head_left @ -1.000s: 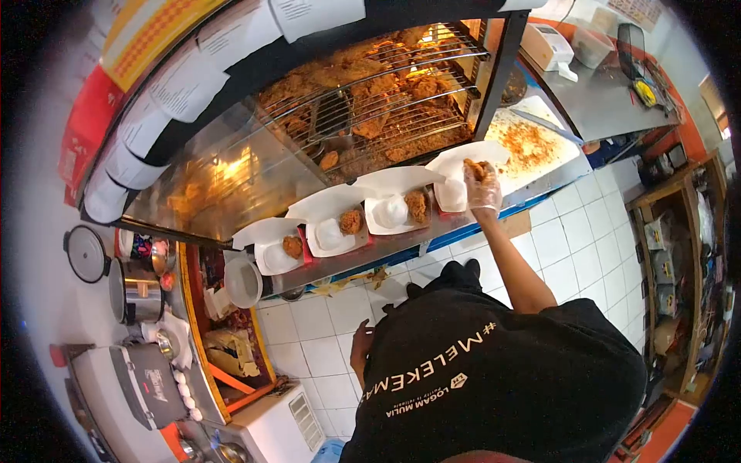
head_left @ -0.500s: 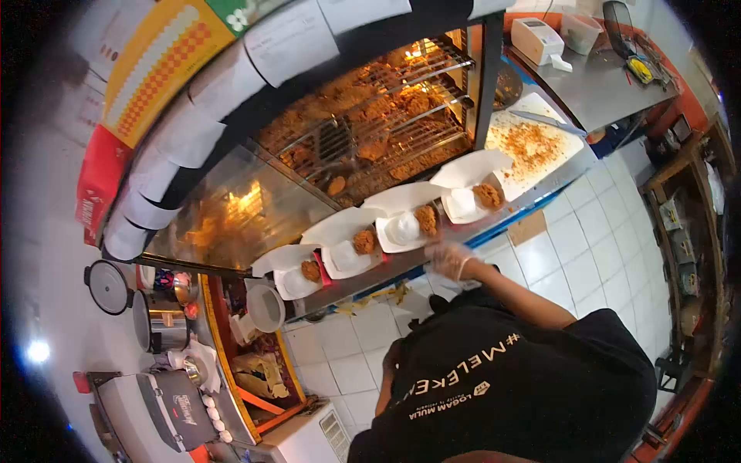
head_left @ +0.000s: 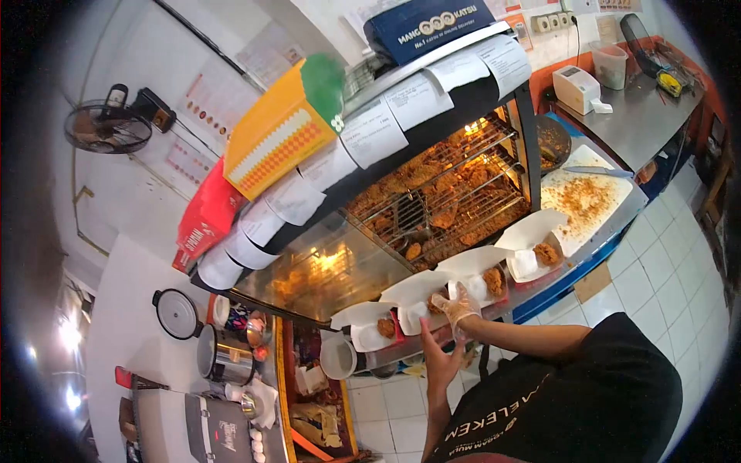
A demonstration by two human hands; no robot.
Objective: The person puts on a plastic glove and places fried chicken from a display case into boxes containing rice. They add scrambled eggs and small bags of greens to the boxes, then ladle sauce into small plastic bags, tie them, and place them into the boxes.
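Note:
Four-sided white takeaway boxes, several in a row, stand with lids up along the counter before the heated display case. Each of the plainly visible ones, such as the leftmost takeaway box (head_left: 369, 339), holds white rice and a brown fried chicken piece (head_left: 386, 328). My right hand (head_left: 458, 310), in a clear glove, is over the second box from the left, fingers apart beside its fried chicken; it partly covers that box. At the same box's front, my bare left hand (head_left: 441, 359) grips the edge, a finger up along the near wall.
The glass display case (head_left: 324, 270) holds racks of fried food. Right of the boxes, a white board (head_left: 553, 189) carries crumbs and a knife (head_left: 598, 171). A clear tub (head_left: 338, 356) stands by the leftmost box. Papers hang along the case top; a label printer (head_left: 575, 89) sits farther right.
The view has swung so the scene sits lower and farther right. My gloved right hand has come from the counter's front edge over the second box, and my left hand has risen into view beside it.

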